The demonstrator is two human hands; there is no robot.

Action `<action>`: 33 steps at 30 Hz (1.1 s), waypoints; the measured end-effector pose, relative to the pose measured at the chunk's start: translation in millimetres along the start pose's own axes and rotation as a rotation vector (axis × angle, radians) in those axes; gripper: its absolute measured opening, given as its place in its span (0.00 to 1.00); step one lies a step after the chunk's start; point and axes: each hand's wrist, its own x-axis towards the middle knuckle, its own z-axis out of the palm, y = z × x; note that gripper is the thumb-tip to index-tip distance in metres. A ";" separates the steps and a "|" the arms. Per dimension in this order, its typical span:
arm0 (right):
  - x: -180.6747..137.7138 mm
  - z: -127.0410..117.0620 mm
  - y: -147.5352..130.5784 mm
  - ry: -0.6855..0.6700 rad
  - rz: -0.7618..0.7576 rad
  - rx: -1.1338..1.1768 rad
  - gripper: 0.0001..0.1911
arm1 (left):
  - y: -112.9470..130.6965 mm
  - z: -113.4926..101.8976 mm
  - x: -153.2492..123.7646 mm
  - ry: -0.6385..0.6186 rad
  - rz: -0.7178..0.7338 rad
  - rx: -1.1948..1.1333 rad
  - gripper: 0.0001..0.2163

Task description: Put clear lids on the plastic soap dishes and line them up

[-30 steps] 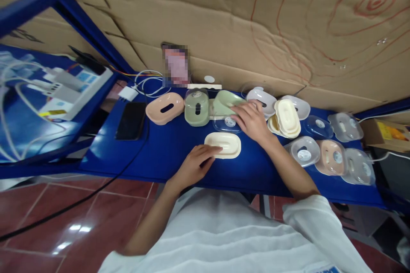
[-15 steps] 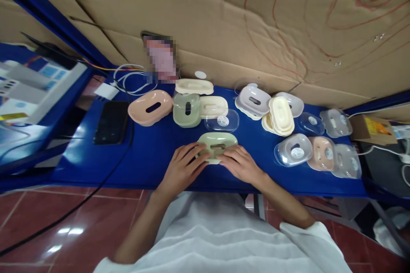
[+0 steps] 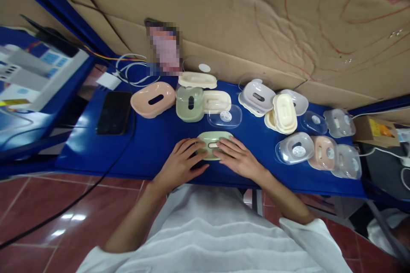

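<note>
A pale green soap dish [image 3: 214,136] lies on the blue table in front of me. Its slot shows a cream colour with a dark outline. My left hand [image 3: 182,160] grips its left end, fingers over the rim and thumb lower down near the front. Across the right end lie the fingers of my right hand [image 3: 238,158], holding that side. Parts of both ends are hidden under the fingers. Just behind the dish are a clear lid [image 3: 218,119] with a round label, a cream tray [image 3: 209,98] and a green dish [image 3: 185,113].
A pink dish [image 3: 145,102], a black phone [image 3: 113,113] and a white charger [image 3: 109,80] are on the left. Grey dishes [image 3: 251,91] and stacked cream trays [image 3: 285,113] sit back right. Lidded dishes [image 3: 322,153] stand at right. A cardboard wall [image 3: 224,21] rises behind.
My fingers have shifted over the green dish, and the right hand reaches farther across it. The dish's slot shows more plainly. The camera view has moved slightly.
</note>
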 end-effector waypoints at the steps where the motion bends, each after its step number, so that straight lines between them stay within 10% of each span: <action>1: 0.7 -3.2 5.4 0.010 0.023 0.014 0.24 | 0.0 -0.1 0.2 0.003 -0.011 -0.022 0.12; 7: 14.9 -12.0 51.9 0.096 0.406 -0.043 0.33 | -3.0 -2.1 0.9 0.009 -0.103 -0.179 0.11; 15: 9.6 -4.2 63.6 0.248 0.514 0.178 0.30 | -10.4 3.9 4.8 0.003 -0.214 -0.285 0.14; 21: 0.8 -16.6 34.7 0.136 0.313 0.189 0.30 | -12.8 6.9 3.4 0.083 -0.312 -0.223 0.37; 33: 1.5 -4.1 27.7 0.019 0.137 -0.011 0.35 | -12.7 11.5 -0.3 0.131 -0.140 -0.022 0.33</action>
